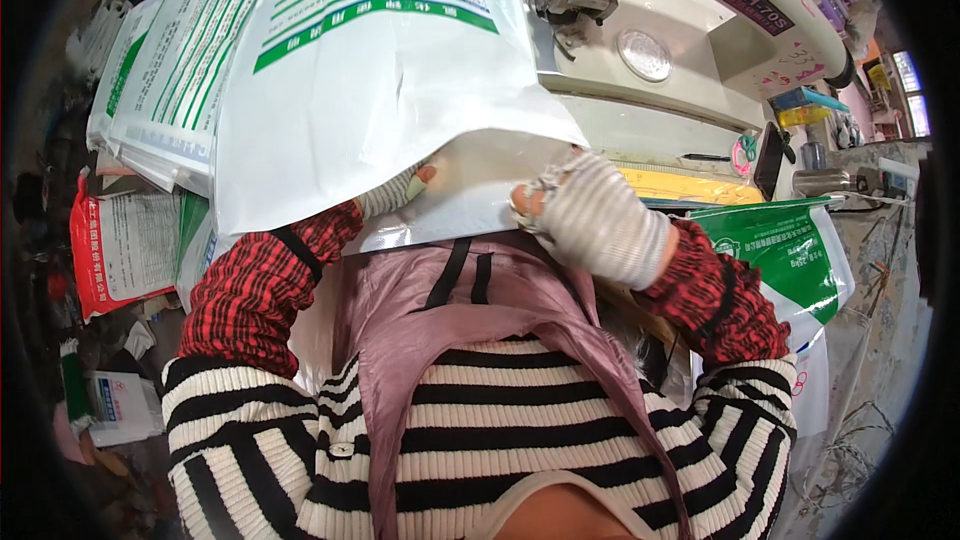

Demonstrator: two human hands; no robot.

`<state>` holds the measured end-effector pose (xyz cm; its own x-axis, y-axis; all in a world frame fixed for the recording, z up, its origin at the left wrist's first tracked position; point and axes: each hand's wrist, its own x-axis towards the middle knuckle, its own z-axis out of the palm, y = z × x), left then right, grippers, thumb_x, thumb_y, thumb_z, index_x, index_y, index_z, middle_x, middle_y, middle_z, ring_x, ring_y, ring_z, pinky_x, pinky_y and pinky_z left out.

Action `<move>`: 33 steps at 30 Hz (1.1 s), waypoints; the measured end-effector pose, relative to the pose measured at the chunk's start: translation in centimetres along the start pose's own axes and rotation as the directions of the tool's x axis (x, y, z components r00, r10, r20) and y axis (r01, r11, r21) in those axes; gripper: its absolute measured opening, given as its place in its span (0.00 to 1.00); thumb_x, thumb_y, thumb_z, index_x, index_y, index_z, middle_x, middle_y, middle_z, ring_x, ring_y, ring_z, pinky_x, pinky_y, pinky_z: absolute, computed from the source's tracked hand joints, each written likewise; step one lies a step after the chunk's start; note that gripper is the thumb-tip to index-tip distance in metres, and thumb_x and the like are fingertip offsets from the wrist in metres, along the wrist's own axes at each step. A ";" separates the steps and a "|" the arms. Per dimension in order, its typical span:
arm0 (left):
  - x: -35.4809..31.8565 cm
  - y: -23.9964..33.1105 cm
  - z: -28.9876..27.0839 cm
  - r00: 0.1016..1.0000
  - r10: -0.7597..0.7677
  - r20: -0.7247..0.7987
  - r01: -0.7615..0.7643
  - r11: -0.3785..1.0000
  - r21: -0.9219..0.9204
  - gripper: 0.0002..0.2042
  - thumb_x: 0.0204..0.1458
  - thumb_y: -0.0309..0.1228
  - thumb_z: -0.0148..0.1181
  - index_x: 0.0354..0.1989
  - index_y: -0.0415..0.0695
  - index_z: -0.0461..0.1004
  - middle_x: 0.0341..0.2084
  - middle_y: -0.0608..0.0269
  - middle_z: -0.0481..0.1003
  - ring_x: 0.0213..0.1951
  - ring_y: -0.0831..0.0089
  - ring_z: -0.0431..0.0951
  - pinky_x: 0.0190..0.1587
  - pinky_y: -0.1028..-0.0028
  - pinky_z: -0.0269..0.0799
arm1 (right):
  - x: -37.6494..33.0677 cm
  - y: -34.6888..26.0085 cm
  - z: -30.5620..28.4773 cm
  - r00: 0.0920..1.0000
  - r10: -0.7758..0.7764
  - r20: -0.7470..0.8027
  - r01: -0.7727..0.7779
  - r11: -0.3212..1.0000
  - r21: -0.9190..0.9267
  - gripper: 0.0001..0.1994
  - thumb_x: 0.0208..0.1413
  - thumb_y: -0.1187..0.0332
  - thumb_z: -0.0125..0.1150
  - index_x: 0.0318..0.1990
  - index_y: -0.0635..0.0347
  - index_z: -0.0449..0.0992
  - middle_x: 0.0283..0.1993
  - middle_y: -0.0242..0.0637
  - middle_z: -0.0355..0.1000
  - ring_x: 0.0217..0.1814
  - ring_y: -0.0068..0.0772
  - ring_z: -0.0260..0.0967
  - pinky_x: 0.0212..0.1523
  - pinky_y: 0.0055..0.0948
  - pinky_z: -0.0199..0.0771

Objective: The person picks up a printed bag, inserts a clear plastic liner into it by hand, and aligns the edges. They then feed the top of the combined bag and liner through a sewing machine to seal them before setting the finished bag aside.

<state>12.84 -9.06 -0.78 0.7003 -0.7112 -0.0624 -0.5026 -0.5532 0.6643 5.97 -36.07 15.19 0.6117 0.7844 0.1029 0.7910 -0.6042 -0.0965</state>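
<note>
White plastic sack with green bands (380,100): ahead of and above the left fingers, mouth parted between both hands
Left fingers (428,176): bent under the upper layer; grip hidden, cannot tell
Right fingers (530,202): curled beside the sack's right corner; cannot tell whether they pinch it
Progress: mouth seems opened; no closure visible along it
Edges: cream metal machine (740,40) beyond the right fingers; stacked white plastic sacks (185,70) left of the left fingers
Room: seems freest nearer than the fingers, over the mauve apron (400,292)

Bright middle, glowing window (909,90) at right, sheen on white bag (385,100), curved black edges
</note>
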 end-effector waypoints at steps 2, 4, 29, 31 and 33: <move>-0.9 -1.6 0.8 0.999 -0.039 -0.032 0.040 0.998 0.038 0.23 0.54 0.27 0.46 0.60 0.34 0.60 0.59 0.45 0.58 0.61 0.53 0.58 0.65 0.68 0.52 | -1.0 0.2 -2.2 1.000 -0.004 0.017 0.003 0.999 0.055 0.08 0.42 0.69 0.57 0.32 0.59 0.72 0.19 0.40 0.68 0.25 0.44 0.71 0.28 0.39 0.69; -1.4 -2.2 0.9 0.994 -0.016 -0.104 0.010 0.998 -0.057 0.23 0.54 0.27 0.46 0.60 0.34 0.60 0.58 0.44 0.60 0.60 0.52 0.61 0.64 0.69 0.54 | -1.8 0.1 -3.8 0.956 0.201 -0.214 -0.174 0.975 0.138 0.10 0.45 0.65 0.62 0.33 0.57 0.72 0.20 0.40 0.68 0.25 0.45 0.69 0.31 0.40 0.69; -18.4 9.1 -8.7 0.493 -0.702 -0.513 -0.782 -0.099 -0.616 0.11 0.51 0.25 0.60 0.44 0.43 0.74 0.37 0.58 0.76 0.37 0.69 0.76 0.35 0.72 0.71 | 1.0 -0.5 1.6 0.740 0.369 -0.563 -0.278 0.929 0.242 0.16 0.42 0.83 0.56 0.40 0.57 0.78 0.38 0.41 0.74 0.42 0.46 0.69 0.48 0.39 0.65; -18.0 8.6 -8.9 0.476 -0.710 -0.519 -0.786 -0.080 -0.613 0.10 0.50 0.26 0.62 0.42 0.44 0.74 0.34 0.60 0.76 0.34 0.70 0.76 0.33 0.72 0.71 | 1.3 -0.7 1.6 0.731 0.369 -0.573 -0.285 0.929 0.235 0.16 0.42 0.83 0.56 0.40 0.56 0.78 0.38 0.40 0.74 0.42 0.45 0.69 0.48 0.39 0.65; -17.1 7.5 -10.0 0.479 -0.726 -0.493 -0.818 -0.166 -0.551 0.05 0.52 0.26 0.61 0.36 0.48 0.72 0.25 0.67 0.73 0.28 0.74 0.74 0.25 0.75 0.65 | 0.9 -0.7 1.5 0.728 0.386 -0.566 -0.308 0.922 0.234 0.16 0.43 0.81 0.56 0.41 0.54 0.77 0.39 0.39 0.74 0.43 0.44 0.69 0.46 0.38 0.66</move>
<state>2.13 3.31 12.71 0.9506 0.2745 -0.1451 -0.2099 0.9124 0.3513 5.92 -34.69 13.89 0.7587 0.2584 0.5980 0.5383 -0.7657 -0.3520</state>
